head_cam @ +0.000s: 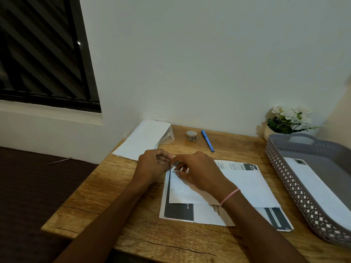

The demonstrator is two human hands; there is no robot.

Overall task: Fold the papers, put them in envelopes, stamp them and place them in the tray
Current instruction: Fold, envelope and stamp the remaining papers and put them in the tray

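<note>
A white envelope (245, 188) lies on printed papers (207, 215) in the middle of the wooden table (117, 188). My left hand (152, 166) and my right hand (197, 169) meet over the envelope's upper left corner, and both pinch a small stamp (175, 165) between their fingertips. The stamp is mostly hidden by the fingers. A roll of stamps (191, 135) stands near the wall. The grey perforated tray (296, 188) at the right holds one stamped envelope (315, 188).
A stack of blank envelopes (142, 139) lies at the table's back left, partly over the edge. A blue pen (207, 140) lies beside the stamp roll. A pot of white flowers (288, 120) stands behind the tray. A dark surface lies left of the table.
</note>
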